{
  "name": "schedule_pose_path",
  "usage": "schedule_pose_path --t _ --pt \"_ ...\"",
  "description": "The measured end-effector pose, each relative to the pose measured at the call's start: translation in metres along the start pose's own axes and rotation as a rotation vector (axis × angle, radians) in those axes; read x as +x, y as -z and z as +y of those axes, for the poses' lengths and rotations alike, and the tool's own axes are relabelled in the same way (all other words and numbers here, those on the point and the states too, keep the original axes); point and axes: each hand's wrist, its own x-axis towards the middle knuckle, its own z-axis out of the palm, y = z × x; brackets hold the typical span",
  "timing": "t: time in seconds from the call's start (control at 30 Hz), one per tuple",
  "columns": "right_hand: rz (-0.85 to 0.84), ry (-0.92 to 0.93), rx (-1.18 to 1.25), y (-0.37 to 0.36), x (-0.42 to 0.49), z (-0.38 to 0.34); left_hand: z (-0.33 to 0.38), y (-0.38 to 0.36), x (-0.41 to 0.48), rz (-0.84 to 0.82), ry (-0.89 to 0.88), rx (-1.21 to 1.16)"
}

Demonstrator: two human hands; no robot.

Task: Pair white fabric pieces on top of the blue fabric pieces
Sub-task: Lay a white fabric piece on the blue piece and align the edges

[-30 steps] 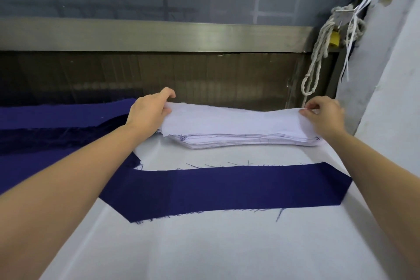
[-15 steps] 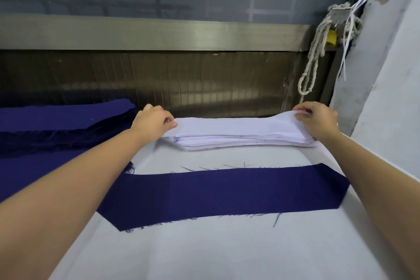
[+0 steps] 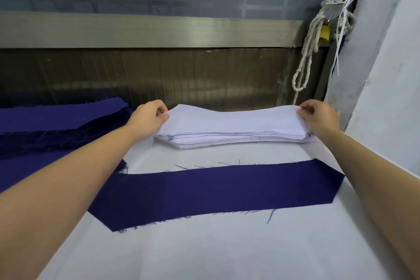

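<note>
A long blue fabric piece (image 3: 216,191) with angled ends lies flat on the white table (image 3: 204,252). Behind it sits a stack of white fabric pieces (image 3: 234,137). The top white piece (image 3: 231,118) is raised at both ends and sags in the middle. My left hand (image 3: 147,118) pinches its left end. At the other end, my right hand (image 3: 320,116) pinches its right end. Both hands are beyond the blue piece, at the ends of the stack.
A stack of blue fabric pieces (image 3: 52,125) lies at the left. A metal rail and ribbed panel (image 3: 159,79) close off the far edge. A knotted white rope (image 3: 306,52) hangs at the back right beside a white wall (image 3: 386,98).
Both hands have lifted the ends of the top white piece off the stack; its far edge now stands higher. The blue piece has not moved.
</note>
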Motion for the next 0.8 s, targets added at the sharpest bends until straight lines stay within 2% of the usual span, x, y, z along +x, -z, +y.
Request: schedule_pose_path --t 0.53,0.8 --pt "-0.154 -0.094 0.024 0.017 0.001 0.005 -0.002 0.01 -0.008 -0.034 -0.01 -0.122" --pt "-0.129 -0.127 0.117 0.012 0.006 0.012 -0.003 0.011 -0.007 -0.066 -0.002 -0.105"
